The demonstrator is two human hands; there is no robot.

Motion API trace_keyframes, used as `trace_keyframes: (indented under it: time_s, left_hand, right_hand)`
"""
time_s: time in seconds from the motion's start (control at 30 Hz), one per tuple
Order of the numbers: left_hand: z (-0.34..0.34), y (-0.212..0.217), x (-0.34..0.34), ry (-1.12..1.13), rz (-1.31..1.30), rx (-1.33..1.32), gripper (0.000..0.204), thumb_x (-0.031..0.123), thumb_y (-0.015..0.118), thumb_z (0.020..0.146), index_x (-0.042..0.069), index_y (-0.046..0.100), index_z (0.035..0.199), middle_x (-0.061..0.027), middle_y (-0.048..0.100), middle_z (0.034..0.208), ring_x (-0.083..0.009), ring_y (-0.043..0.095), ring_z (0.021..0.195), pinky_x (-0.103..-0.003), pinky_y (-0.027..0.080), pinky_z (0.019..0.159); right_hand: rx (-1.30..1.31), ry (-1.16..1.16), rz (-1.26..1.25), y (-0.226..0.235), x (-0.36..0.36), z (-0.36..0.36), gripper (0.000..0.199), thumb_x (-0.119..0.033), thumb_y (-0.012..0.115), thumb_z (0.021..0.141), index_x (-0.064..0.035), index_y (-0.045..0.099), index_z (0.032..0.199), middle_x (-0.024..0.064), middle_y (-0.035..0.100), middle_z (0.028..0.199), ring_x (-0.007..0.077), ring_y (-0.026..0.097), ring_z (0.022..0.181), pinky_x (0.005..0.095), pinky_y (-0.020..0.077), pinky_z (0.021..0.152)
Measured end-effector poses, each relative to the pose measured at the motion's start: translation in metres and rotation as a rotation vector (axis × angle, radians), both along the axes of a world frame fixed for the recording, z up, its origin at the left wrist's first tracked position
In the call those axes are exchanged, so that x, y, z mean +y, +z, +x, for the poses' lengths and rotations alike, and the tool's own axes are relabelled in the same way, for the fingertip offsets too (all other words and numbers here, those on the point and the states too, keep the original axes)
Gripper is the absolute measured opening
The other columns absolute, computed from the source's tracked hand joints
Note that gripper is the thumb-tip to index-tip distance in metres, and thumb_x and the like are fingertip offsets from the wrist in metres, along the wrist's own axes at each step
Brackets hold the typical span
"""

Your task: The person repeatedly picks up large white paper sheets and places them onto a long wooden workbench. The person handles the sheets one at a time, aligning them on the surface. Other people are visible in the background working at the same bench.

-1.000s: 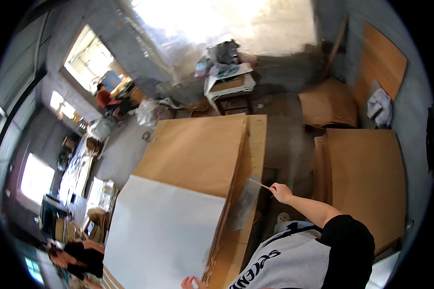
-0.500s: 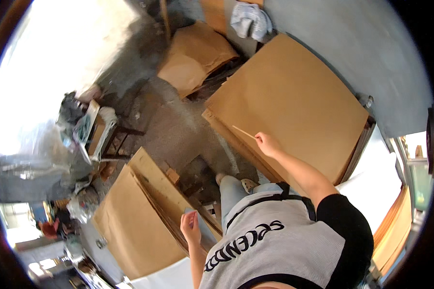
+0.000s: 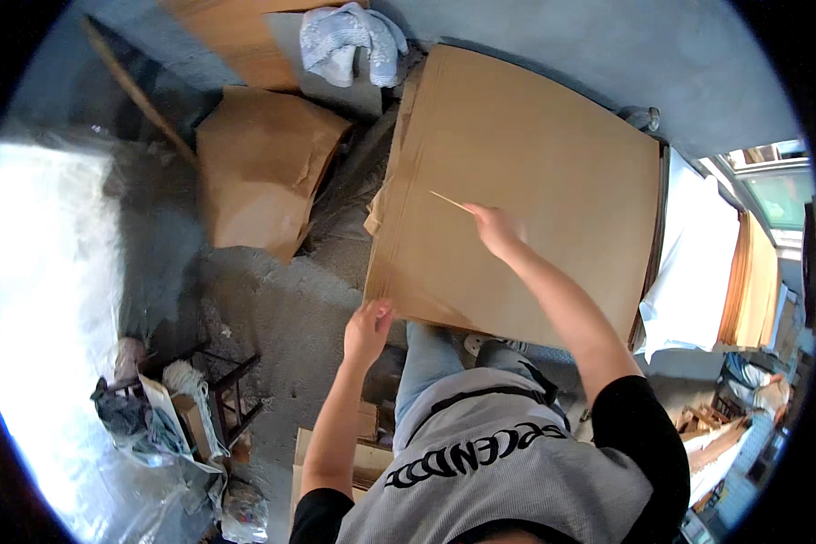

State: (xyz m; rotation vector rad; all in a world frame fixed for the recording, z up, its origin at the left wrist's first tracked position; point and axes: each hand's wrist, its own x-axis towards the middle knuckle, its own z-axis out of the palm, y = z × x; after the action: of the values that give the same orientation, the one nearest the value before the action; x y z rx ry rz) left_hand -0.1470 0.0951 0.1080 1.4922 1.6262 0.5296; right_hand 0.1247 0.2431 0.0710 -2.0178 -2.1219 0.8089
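- On top of a low stack, just in front of the person's knees, lies the large brown cardboard sheet [image 3: 526, 181]; it is the nearest thing to both hands.
- Over the middle of this sheet the right hand [image 3: 497, 228] is closed around a thin pale stick [image 3: 451, 203], whose tip points toward the sheet's left edge.
- At the near left corner of the sheet the left hand [image 3: 368, 331] touches the edge; its fingers are bent, but I cannot tell if they really pinch it.
- I judge that the step in hand is working on the sheet's surface with the stick. The next move probably calls for holding that corner firmly and guiding the tip with care.
- Left of the sheet, crumpled brown paper [image 3: 258, 168] rests on the grey floor [image 3: 281, 308].
- Beyond the sheet's far left corner lies a pale cloth [image 3: 352, 38].
- Right of the sheet there is a white board [image 3: 689, 263].
- No open container shows its contents; a plastic bag [image 3: 131, 412] far left of the sheet looks stuffed, with what I cannot tell.
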Motion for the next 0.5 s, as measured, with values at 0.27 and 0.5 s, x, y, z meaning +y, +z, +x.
trace_keyframes:
  time_s: [0.27,0.5]
  left_hand:
    - [-0.023,-0.032,0.054,-0.324,-0.050,0.120,0.025,0.013,0.054,0.076,0.008,0.053,0.101,-0.0098,0.055,0.097,-0.0289,0.051,0.090,-0.036,0.044,0.077]
    - [-0.013,-0.053,0.065,-0.514,0.066,0.152,0.031,0.009,0.053,0.073,0.007,0.051,0.103,-0.0070,0.051,0.106,-0.0277,0.048,0.097,-0.037,0.042,0.080]
  right_hand:
    - [0.176,-0.226,0.035,-0.045,-0.004,0.008,0.028,-0.012,0.044,0.081,-0.0188,0.059,0.103,0.0137,0.056,0.065,0.0256,0.055,0.055,0.0372,0.0400,0.047]
    - [-0.264,-0.196,-0.010,0.006,0.019,-0.008,0.029,-0.015,0.044,0.081,-0.0264,0.058,0.104,0.0122,0.056,0.066,0.0268,0.056,0.058,0.0358,0.0421,0.047]
